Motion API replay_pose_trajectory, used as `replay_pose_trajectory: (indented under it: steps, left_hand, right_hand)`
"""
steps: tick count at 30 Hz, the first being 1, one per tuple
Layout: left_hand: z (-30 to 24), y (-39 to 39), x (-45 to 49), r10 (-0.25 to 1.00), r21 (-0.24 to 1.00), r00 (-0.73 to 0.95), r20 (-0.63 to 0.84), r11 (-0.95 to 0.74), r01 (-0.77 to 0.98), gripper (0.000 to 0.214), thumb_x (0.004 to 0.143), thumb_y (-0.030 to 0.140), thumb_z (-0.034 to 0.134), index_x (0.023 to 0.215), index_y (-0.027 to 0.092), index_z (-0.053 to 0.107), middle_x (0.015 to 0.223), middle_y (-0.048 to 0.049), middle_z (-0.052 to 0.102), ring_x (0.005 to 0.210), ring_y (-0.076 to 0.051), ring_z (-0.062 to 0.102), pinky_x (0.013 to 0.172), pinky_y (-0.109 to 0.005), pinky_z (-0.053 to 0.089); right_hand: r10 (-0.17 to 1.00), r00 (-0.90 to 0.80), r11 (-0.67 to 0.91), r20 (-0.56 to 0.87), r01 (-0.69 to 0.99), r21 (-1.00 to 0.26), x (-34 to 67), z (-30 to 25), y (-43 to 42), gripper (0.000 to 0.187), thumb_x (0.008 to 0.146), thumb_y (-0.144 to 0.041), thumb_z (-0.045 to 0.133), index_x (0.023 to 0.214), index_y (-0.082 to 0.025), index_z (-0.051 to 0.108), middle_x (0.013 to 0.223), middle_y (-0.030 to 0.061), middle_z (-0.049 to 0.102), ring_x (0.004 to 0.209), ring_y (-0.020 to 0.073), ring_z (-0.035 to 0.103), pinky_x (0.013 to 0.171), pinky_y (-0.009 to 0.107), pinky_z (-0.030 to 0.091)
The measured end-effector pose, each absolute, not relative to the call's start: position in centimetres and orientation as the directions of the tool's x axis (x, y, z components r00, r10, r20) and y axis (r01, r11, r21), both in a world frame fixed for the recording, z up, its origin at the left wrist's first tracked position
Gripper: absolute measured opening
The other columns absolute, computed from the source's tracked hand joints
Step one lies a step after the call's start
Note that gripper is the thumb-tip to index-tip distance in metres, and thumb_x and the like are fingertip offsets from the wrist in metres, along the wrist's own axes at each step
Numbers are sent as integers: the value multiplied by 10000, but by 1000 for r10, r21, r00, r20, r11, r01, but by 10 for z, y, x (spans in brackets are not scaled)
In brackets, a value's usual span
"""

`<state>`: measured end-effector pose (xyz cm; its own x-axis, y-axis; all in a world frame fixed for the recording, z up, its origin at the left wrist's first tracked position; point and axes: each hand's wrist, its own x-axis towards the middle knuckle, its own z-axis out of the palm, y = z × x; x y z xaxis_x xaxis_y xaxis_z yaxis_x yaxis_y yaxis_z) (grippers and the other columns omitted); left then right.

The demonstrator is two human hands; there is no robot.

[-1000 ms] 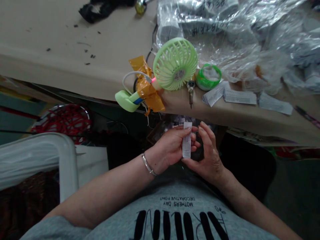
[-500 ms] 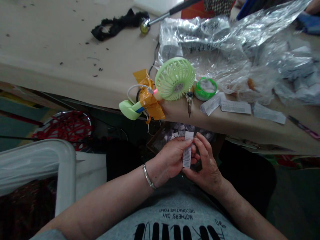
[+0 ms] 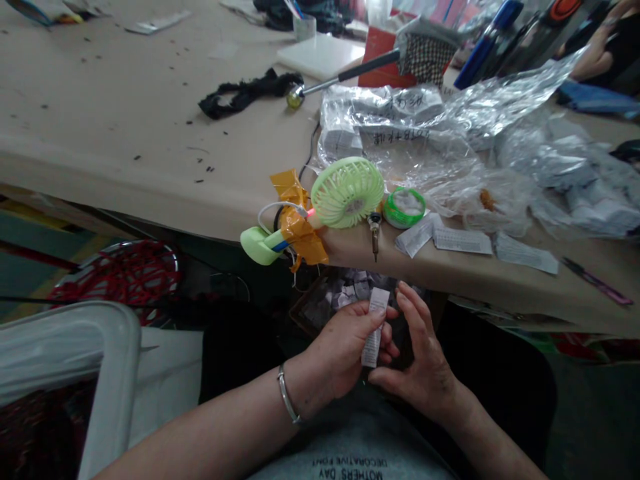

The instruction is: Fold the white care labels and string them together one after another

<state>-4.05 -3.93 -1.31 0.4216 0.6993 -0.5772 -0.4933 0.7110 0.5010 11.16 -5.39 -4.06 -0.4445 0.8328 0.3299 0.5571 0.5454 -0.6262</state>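
Note:
A small white printed label (image 3: 375, 327) stands upright between both of my hands, below the table's front edge and over my lap. My left hand (image 3: 345, 343) has its thumb and fingers closed on the label's left side. My right hand (image 3: 420, 360) pinches the lower end with the thumb, while its other fingers stand up beside the label. On the table edge just above lie several more white labels (image 3: 463, 241). A silver bracelet is on my left wrist.
A small green fan (image 3: 347, 192), taped with orange tape, sits at the edge of the tan table (image 3: 125, 140). Beside it are a soldering iron (image 3: 374, 233), a green tape roll (image 3: 405, 207) and clear plastic bags (image 3: 450, 133). A red wire basket (image 3: 120, 270) and a white bin (image 3: 70, 347) are at left.
The view has tilted up, showing more of the table's far side. My hands and the label sit lower in the picture and keep the same hold.

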Motion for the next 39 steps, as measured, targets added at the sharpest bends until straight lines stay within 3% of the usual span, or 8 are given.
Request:
replay_pose_trajectory:
  steps: [5, 8, 13, 25, 28, 31, 35, 39]
  left_hand:
    - [-10, -42, -40, 708, 561, 401, -581, 706, -432, 189, 824, 289, 559, 923, 132, 594, 577, 19, 543, 480, -84, 500, 489, -203, 387]
    - [-11, -43, -38, 730, 617, 417, -542, 682, -393, 144, 822, 259, 524, 864, 138, 590, 580, 6, 549, 516, -103, 530, 498, -211, 394]
    - [-9, -43, -37, 737, 662, 432, -519, 667, -342, 53, 738, 149, 526, 725, 143, 577, 578, 13, 531, 511, -85, 503, 495, -198, 373]
    - [-15, -43, -36, 753, 685, 429, -498, 646, -337, 155, 825, 253, 487, 723, 150, 541, 578, 26, 503, 512, -84, 495, 491, -201, 375]
    - [-15, -42, -37, 757, 689, 430, -492, 640, -339, 184, 844, 284, 481, 730, 151, 536, 575, 30, 494, 510, -83, 493, 491, -201, 379]
    - [-15, -42, -38, 763, 700, 422, -489, 632, -333, 195, 856, 309, 471, 784, 149, 556, 586, 29, 500, 508, -86, 499, 484, -201, 378]
    - [-16, -42, -39, 769, 716, 402, -497, 626, -311, 197, 853, 318, 477, 826, 149, 575, 592, 28, 507, 509, -89, 501, 484, -203, 377]
    - [-15, -42, -38, 789, 749, 380, -483, 597, -287, 206, 851, 316, 476, 747, 155, 551, 584, 22, 507, 519, -95, 496, 496, -211, 379]
  right_hand:
    - [879, -399, 465, 262, 595, -656, 114, -26, -42, 583, 879, -398, 516, 1397, -213, 323, 1397, 133, 376, 1304, 295, 363, 1065, 522, 348]
    - [881, -391, 466, 265, 625, -627, 112, -21, -35, 467, 902, -376, 478, 1333, -205, 419, 1284, 125, 475, 1233, 280, 424, 1039, 493, 373]
    - [882, -407, 457, 238, 610, -647, 109, -20, -32, 410, 901, -358, 488, 1283, -210, 467, 1203, 109, 540, 1160, 262, 484, 997, 453, 410]
    - [924, -318, 360, 215, 526, -770, 113, -23, -32, 390, 883, -290, 515, 1271, -249, 501, 1195, 74, 589, 1139, 221, 539, 993, 391, 422]
    - [970, -215, 196, 115, 404, -893, 111, -27, -31, 402, 866, -293, 544, 1264, -266, 498, 1110, 50, 625, 1024, 194, 594, 928, 360, 459]
    - [984, -151, -81, -100, 125, -989, 109, -31, -27, 238, 832, -317, 597, 1059, -246, 600, 897, 9, 645, 793, 140, 621, 727, 266, 508]
    - [926, -203, -350, -318, -147, -925, 105, -32, -20, 149, 767, -323, 670, 810, -191, 615, 680, -26, 591, 565, 89, 556, 534, 202, 458]
    - [915, -211, -380, -344, -164, -910, 100, -32, -16, 172, 733, -311, 689, 709, -170, 593, 604, -34, 559, 497, 89, 519, 471, 202, 428]
